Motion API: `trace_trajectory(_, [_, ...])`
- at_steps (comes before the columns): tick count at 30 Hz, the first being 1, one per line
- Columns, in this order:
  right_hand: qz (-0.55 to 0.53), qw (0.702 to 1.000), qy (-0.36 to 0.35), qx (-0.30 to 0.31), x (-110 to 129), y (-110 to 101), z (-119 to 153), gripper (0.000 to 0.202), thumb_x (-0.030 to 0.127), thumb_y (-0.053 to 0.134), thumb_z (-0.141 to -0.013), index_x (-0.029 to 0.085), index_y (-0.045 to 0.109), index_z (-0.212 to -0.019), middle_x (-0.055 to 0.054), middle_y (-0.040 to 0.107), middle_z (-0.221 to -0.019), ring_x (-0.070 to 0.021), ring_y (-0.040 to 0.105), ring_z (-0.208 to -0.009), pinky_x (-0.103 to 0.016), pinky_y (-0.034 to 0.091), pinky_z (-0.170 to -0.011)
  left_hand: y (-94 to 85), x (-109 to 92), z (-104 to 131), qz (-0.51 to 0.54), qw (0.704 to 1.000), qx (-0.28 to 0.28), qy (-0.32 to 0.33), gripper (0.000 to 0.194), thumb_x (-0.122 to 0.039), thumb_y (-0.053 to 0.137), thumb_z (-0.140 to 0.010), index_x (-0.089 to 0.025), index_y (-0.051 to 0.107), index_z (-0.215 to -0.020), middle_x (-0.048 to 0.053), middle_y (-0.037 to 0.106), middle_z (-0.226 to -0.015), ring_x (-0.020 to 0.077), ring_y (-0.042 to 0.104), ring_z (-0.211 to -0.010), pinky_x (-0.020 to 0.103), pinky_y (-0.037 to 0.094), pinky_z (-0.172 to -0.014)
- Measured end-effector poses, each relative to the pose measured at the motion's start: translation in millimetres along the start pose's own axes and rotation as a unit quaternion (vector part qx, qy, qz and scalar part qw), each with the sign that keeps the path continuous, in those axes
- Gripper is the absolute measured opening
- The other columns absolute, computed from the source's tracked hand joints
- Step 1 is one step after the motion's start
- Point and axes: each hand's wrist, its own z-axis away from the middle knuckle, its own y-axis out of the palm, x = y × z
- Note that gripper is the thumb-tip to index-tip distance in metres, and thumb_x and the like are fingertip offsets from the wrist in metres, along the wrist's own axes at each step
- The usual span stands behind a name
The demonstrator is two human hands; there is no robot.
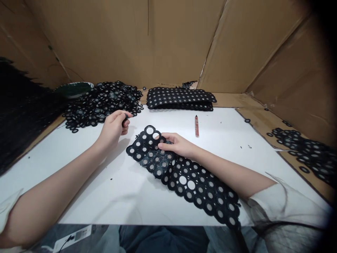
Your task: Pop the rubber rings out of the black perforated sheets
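Note:
My right hand (179, 144) grips the far end of a long black sheet of joined rings (195, 181), thumb on top and fingers behind. The sheet slants across the white board toward my right forearm, and its near end hangs over the front edge. Most of its round openings look grey; a few show plain white, two by my fingertips and two midway along. My left hand (114, 125) is closed in a pinch around a small black ring (125, 118), partly hidden by the fingers. It hovers just in front of a heap of loose black rings (105, 100).
A folded black ring sheet (180, 98) lies at the back. A red-labelled, dark-tipped stick (196, 126) rests on the white board (86, 189). More loose rings (308, 147) lie at right. A bowl (75, 89) stands back left, beside a black bristly mass (23, 116). Cardboard walls (179, 42) surround the board.

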Motion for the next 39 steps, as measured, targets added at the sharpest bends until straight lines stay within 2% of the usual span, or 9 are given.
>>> trace_trajectory(3, [-0.003, 1.0, 0.006, 0.001, -0.9, -0.5, 0.2, 0.014, 0.024, 0.055, -0.076, 0.016, 0.058, -0.087, -0.002, 0.058, -0.085, -0.0135, 0.053, -0.083, -0.035, 0.037, -0.085, 0.0, -0.4, -0.1, 0.003, 1.0, 0.004, -0.008, 0.013, -0.025, 0.043, -0.076, -0.017, 0.05, -0.069, -0.004, 0.033, -0.054, 0.0041, 0.027, -0.04, 0.016, 0.02, -0.034])
trace_trajectory(13, [-0.011, 1.0, 0.006, 0.001, -3.0, -1.0, 0.5, 0.018, 0.027, 0.055, -0.076, 0.016, 0.058, -0.09, -0.003, 0.059, -0.09, -0.0136, 0.053, -0.085, -0.034, 0.039, -0.083, 0.4, -3.7, 1.2, -0.019, 0.999, 0.005, 0.032, 0.045, -0.047, 0.042, -0.08, -0.019, 0.023, -0.049, -0.005, 0.021, -0.049, 0.0059, 0.02, -0.038, 0.022, 0.016, -0.036])
trace_trajectory(18, [-0.005, 1.0, 0.012, -0.011, -3.5, -1.1, -0.2, 0.02, 0.029, 0.054, -0.076, 0.017, 0.059, -0.091, -0.003, 0.06, -0.091, -0.0146, 0.053, -0.087, -0.035, 0.038, -0.085, 1.4, -10.1, 5.9, -0.071, 0.991, -0.013, 0.111, 0.041, -0.044, 0.037, -0.083, -0.02, 0.029, -0.051, -0.004, 0.025, -0.048, 0.0074, 0.024, -0.04, 0.023, 0.019, -0.038])
trace_trajectory(22, [-0.004, 1.0, 0.004, -0.013, -3.8, -1.6, -0.6, 0.021, 0.03, 0.055, -0.076, 0.017, 0.059, -0.092, -0.003, 0.059, -0.093, -0.0142, 0.053, -0.088, -0.034, 0.037, -0.086, 6.9, -18.0, 23.1, -0.193, 0.959, 0.004, 0.207, 0.024, -0.032, 0.036, -0.085, -0.02, 0.048, -0.068, -0.004, 0.036, -0.05, 0.0086, 0.034, -0.045, 0.022, 0.028, -0.044])
trace_trajectory(25, [-0.017, 1.0, 0.014, -0.007, -4.0, -1.7, -0.5, 0.022, 0.03, 0.055, -0.076, 0.016, 0.059, -0.092, -0.003, 0.06, -0.091, -0.0138, 0.054, -0.085, -0.032, 0.039, -0.084, 13.7, -20.9, 39.6, -0.289, 0.918, 0.068, 0.261, 0.018, -0.023, 0.033, -0.084, -0.019, 0.051, -0.088, -0.005, 0.041, -0.052, 0.0087, 0.04, -0.046, 0.021, 0.033, -0.048])
trace_trajectory(29, [-0.047, 0.999, 0.01, 0.0, -5.5, -1.5, -0.2, 0.025, 0.031, 0.058, -0.073, 0.016, 0.059, -0.094, -0.002, 0.06, -0.086, -0.013, 0.055, -0.08, -0.03, 0.042, -0.078, 21.7, -19.2, 53.0, -0.382, 0.86, 0.161, 0.297, 0.022, -0.019, 0.031, -0.084, -0.019, 0.049, -0.096, -0.005, 0.047, -0.054, 0.0082, 0.043, -0.046, 0.02, 0.033, -0.049])
trace_trajectory(33, [-0.11, 0.994, 0.008, 0.026, -6.9, -1.4, -0.4, 0.029, 0.028, 0.061, -0.071, 0.017, 0.057, -0.098, -0.002, 0.061, -0.089, -0.0129, 0.056, -0.083, -0.03, 0.043, -0.08, 22.5, -15.0, 51.1, -0.45, 0.814, 0.191, 0.314, 0.021, -0.034, 0.037, -0.084, -0.02, 0.05, -0.091, -0.004, 0.055, -0.059, 0.0098, 0.049, -0.049, 0.021, 0.033, -0.051])
trace_trajectory(35, [-0.133, 0.991, 0.005, 0.03, -6.9, -1.5, -0.5, 0.031, 0.025, 0.063, -0.07, 0.017, 0.056, -0.099, -0.002, 0.061, -0.093, -0.0124, 0.057, -0.085, -0.029, 0.042, -0.083, 20.8, -13.1, 47.7, -0.47, 0.794, 0.214, 0.321, 0.031, -0.048, 0.046, -0.078, -0.02, 0.05, -0.09, -0.004, 0.055, -0.059, 0.0109, 0.049, -0.049, 0.022, 0.033, -0.051])
trace_trajectory(39, [-0.157, 0.987, 0.009, 0.02, -7.3, -1.7, -0.2, 0.036, 0.022, 0.063, -0.069, 0.019, 0.053, -0.104, -0.002, 0.062, -0.093, -0.0114, 0.058, -0.082, -0.028, 0.043, -0.081, 19.6, -9.2, 43.8, -0.471, 0.803, 0.216, 0.295, 0.041, -0.056, 0.052, -0.069, -0.021, 0.049, -0.09, -0.004, 0.053, -0.059, 0.0112, 0.049, -0.05, 0.022, 0.034, -0.052])
